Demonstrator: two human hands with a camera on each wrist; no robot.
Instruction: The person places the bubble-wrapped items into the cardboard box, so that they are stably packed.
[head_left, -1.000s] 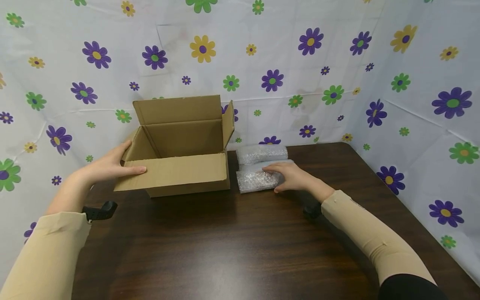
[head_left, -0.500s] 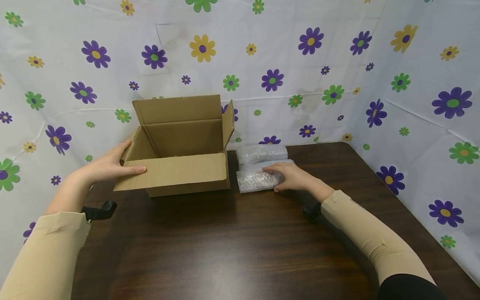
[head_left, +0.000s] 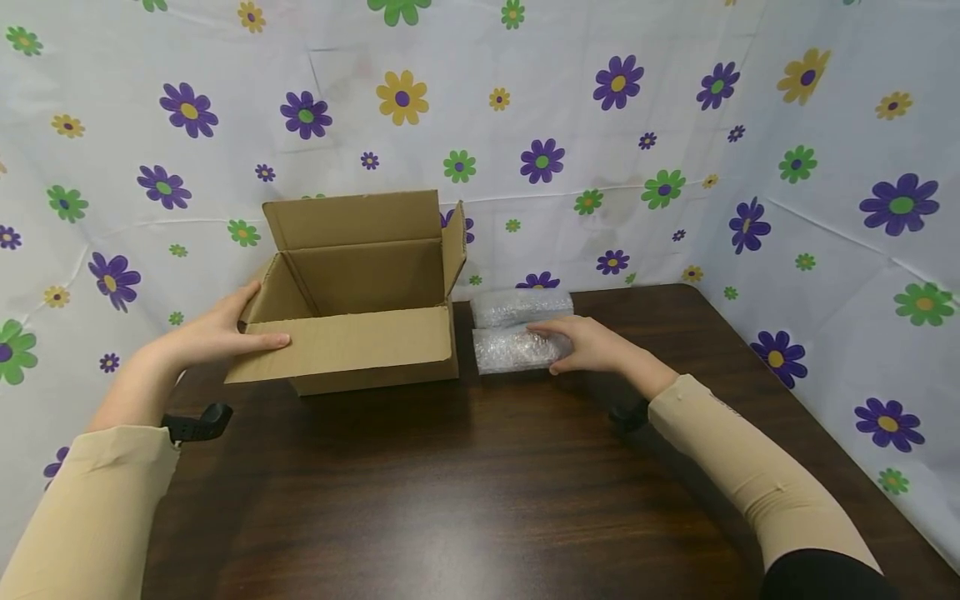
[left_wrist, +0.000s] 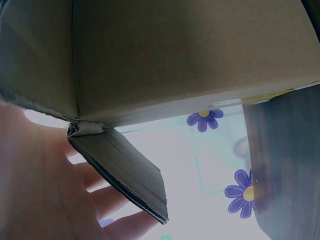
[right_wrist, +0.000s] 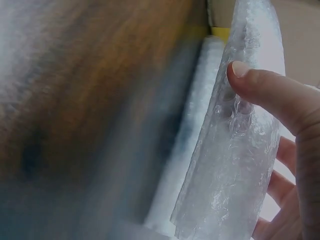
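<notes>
An open cardboard box stands at the back left of the table with its flaps spread. My left hand holds its left front corner, thumb on the front flap and fingers on the outside. In the left wrist view those fingers lie behind a side flap. My right hand grips the right end of a flat bubble-wrapped package. In the right wrist view my thumb presses that package's near face, with the fingers behind it. What the wrap contains is hidden.
Another bubble-wrapped package lies just behind, close to the box's right side. A flower-printed cloth hangs along the back and right of the dark wooden table.
My right hand has closed on the front package and raised it slightly, away from me, so it covers more of the wrap behind. The left hand and box have stayed put.
</notes>
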